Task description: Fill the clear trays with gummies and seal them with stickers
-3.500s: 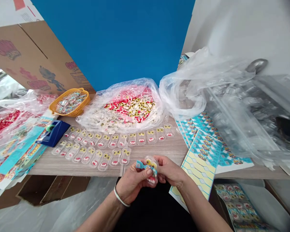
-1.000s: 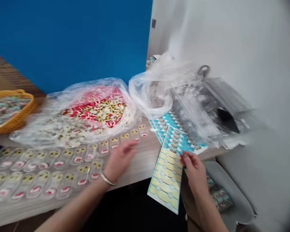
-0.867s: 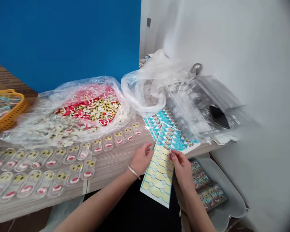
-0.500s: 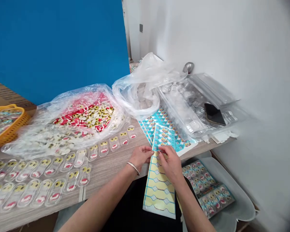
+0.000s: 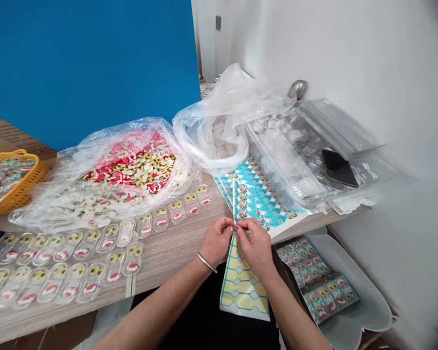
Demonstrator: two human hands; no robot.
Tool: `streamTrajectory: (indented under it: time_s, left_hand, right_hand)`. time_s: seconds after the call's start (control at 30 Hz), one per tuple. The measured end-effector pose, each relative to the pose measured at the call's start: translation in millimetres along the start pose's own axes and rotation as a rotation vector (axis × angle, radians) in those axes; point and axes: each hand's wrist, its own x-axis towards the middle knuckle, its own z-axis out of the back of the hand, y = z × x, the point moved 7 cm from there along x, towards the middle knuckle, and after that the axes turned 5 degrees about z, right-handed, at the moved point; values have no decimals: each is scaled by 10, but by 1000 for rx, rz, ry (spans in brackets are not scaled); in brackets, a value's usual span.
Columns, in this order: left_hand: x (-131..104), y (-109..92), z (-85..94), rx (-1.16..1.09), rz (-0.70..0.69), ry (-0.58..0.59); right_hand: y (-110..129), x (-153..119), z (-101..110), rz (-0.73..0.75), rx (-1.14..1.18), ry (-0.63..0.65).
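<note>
Both of my hands meet at the table's front edge on a sticker sheet [image 5: 244,289]. Its lower part, hanging over my lap, shows yellow backing with blue outlines. Above the fingers the sheet stands nearly edge-on as a thin strip. My left hand [image 5: 217,240], with a bracelet on its wrist, is closed in a pinch on the sheet. My right hand [image 5: 255,247] pinches it just beside the left fingertips. Whether a single sticker is between the fingers cannot be made out. More blue printed sticker sheets [image 5: 268,201] lie flat beyond the hands.
Rows of clear plastic shells [image 5: 71,282] with yellow and red pieces cover the table's left. Behind them lies a plastic bag [image 5: 51,194] of loose pieces, beside a yellow basket [image 5: 34,182]. A phone [image 5: 338,168] rests on clear packaging. Filled packs [image 5: 330,296] sit below right.
The sheet's upper part has turned from facing me to nearly edge-on. My fingertips have come together at its middle. The whole view has shifted slightly.
</note>
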Motion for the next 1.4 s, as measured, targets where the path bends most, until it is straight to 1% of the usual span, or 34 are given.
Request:
streamTrajectory:
  time_s: [0.13,0.23,0.3,0.4,0.5,0.53,0.57,0.6,0.63,0.67,0.7,0.73,0.77,0.8,0.87,0.9,0.97,1.0,1.03,1.07,1.1,1.17,1.2,1.23,1.3,1.33,1.37,1.4]
  left_hand:
    - [-38,-32,-60,46,-52,44]
    - [-40,-4,-77,57,-43,67]
    - [-25,24,-72,111,-50,64]
    - [12,77,-23,206,-62,28]
    - [14,84,93,262,-69,-62]
    - [-7,47,142,290,-94,-113]
    - [-44,-23,182,349,-155,-169]
    - [-93,-120,189,445,-251,-209]
    - [-153,-226,147,572,-380,-212]
    - [-216,-312,56,719,-521,-173]
    - [-270,-352,-58,867,-644,-106]
    - [-299,-341,-163,999,-722,-31]
    - [-293,-296,-238,1098,-747,34]
    - [-262,-241,-281,1177,-740,70]
    - [-160,-139,-300,1281,-689,77]
    - [-112,-104,-299,1295,-667,82]
    - [-46,-86,-284,1209,-620,112]
    - [-29,-102,-264,1100,-571,131]
    - [-27,-127,-237,945,-498,155]
    - [-44,-153,-209,744,-404,187]
    - [-84,-177,-181,506,-296,219]
    - [-239,-215,-141,5,-82,269]
    - [-339,-229,-118,-206,8,273]
    - [-440,-236,-82,-364,78,257]
    - [-606,-217,68,-545,163,166]
    - [-665,-193,193,-589,184,99]
    - [-710,-167,361,-617,189,22]
    - [-751,-149,570,-631,178,-60]
  right_hand:
    - [-117,3,-24,-166,135,-22]
    - [-234,-21,-68,-267,231,-36]
    - [-312,-46,-108,-326,308,-40]
    - [-432,-85,-135,-409,428,-69]
    - [-563,-118,-68,-475,466,-173]
    - [-601,-125,-41,-491,467,-206]
    - [-631,-129,-26,-500,466,-224]
    - [-649,-128,-25,-503,468,-225]
    - [-655,-122,-36,-499,474,-213]
    - [-649,-116,-52,-490,486,-199]
    - [-633,-113,-64,-483,505,-194]
    - [-608,-115,-62,-479,530,-209]
    - [-571,-124,-40,-476,558,-246]
    - [-518,-138,2,-470,583,-297]
    - [-349,-179,147,-421,589,-415]
    - [-232,-202,245,-369,557,-471]
    - [43,-245,442,-216,420,-544]
    - [187,-260,515,-120,319,-551]
    - [325,-269,554,-16,200,-536]
    - [446,-272,551,92,72,-497]
    - [546,-272,504,200,-54,-438]
    - [670,-281,324,395,-263,-309]
    - [704,-293,216,472,-333,-255]
    - [728,-307,105,530,-379,-207]
    - [787,-343,-122,602,-410,-117]
    - [823,-363,-251,621,-394,-52]
    - [864,-386,-394,634,-357,34]
    - [908,-414,-550,641,-308,135]
